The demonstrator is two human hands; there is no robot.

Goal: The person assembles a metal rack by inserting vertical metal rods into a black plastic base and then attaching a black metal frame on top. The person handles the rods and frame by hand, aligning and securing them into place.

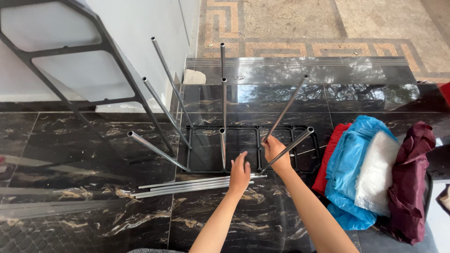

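On the glossy black marble floor [93, 215] we see a second black frame panel [70, 51] leaning on the wall at ten o'clock. A black rectangular plastic rack base [206, 127] lies at centre, shiny metal tubes [166, 110] standing from it. Folded red, blue, white and maroon plastic bags [370, 173] sit at three o'clock. Loose steel tubes [187, 185] lie at six. Our right hand [275, 151] clamps its fingers round a tilted tube [293, 144]; our left hand [240, 174] hovers, fingers apart, over the base's near edge.
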